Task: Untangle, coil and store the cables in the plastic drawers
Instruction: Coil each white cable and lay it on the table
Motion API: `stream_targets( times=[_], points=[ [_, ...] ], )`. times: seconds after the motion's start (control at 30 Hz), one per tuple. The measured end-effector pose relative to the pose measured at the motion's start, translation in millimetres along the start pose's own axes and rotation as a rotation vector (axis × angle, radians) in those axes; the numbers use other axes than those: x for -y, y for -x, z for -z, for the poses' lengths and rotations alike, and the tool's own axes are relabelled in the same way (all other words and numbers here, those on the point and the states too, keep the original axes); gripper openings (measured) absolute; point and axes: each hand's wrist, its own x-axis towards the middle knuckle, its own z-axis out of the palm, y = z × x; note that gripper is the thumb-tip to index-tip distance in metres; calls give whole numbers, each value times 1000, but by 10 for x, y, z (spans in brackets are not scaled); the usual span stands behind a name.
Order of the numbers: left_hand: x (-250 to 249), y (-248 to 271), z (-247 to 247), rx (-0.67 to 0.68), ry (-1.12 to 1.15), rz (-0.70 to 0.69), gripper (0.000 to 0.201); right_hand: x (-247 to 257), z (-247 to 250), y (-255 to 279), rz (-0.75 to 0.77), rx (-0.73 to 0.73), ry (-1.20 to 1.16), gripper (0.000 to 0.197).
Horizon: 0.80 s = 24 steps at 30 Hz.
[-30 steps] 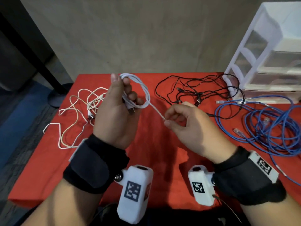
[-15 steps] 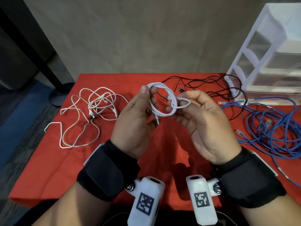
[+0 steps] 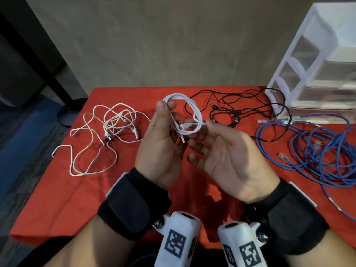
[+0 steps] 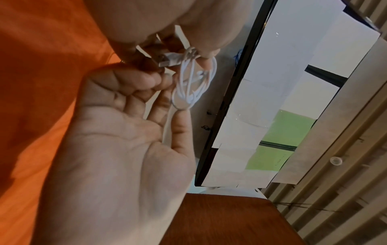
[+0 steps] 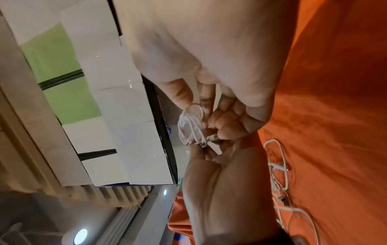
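A: From the head view, what do we hold?

B: A thin white charging cable wound into a small coil [image 3: 185, 116], raised above the red cloth-covered table [image 3: 57, 189]. Our left hand [image 3: 161, 149] pinches the coil's top between thumb and forefinger; our right hand [image 3: 229, 157] pinches its right side, the other fingers loosely curled. A metal plug hangs from the coil between our hands.

A: And around it?

B: A loose tangle of cream and white cables [image 3: 107, 135] lies to the left, thin black cables [image 3: 240, 110] behind our hands, and a pile of blue network cable [image 3: 317, 151] to the right. The clear plastic drawer unit with a white frame [image 3: 316, 60] stands at the far right corner, black cable looped against its base.

A: The left wrist view?

B: We see the coil [image 4: 194, 82] edge-on, our left forefinger beneath it, right-hand fingers gripping the top by the plug.

A: The right wrist view?

B: The coil [image 5: 191, 126] sits between both sets of fingertips, and the cream tangle [image 5: 280, 174] lies on the cloth beyond.
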Motion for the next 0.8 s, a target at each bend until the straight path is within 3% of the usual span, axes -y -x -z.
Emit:
stream_targets(
  times=[0.13, 0.2, 0.3, 0.4, 0.47, 0.6, 0.73, 0.8],
  points=[
    [41, 4, -22, -20, 24, -13, 30, -78, -30, -9, 15, -29, 35, 52],
    [74, -8, -24, -55, 49, -28, 31, -152, -46, -5, 47, -75, 122, 47],
    [113, -43, 9, -114, 11, -92, 32, -257, -78, 26, 210, -143, 466, 40],
    [108, -51, 27, -138, -69, -157, 34, -269, -47, 14, 390, -158, 807, 49],
    [91, -46, 29, -160, -122, -166, 35, -229, -24, -2, 459, -152, 894, 51],
    [101, -17, 18, -183, -271, -223, 36, -128, -39, 11, 530, -72, 681, 17],
    [111, 19, -48, -136, -290, -255, 35, -137, 8, -22, 388, -28, 456, 14],
    [133, 17, -44, -110, -318, -276, 36, -134, 19, -38, 282, 3, 261, 22]
  ],
)
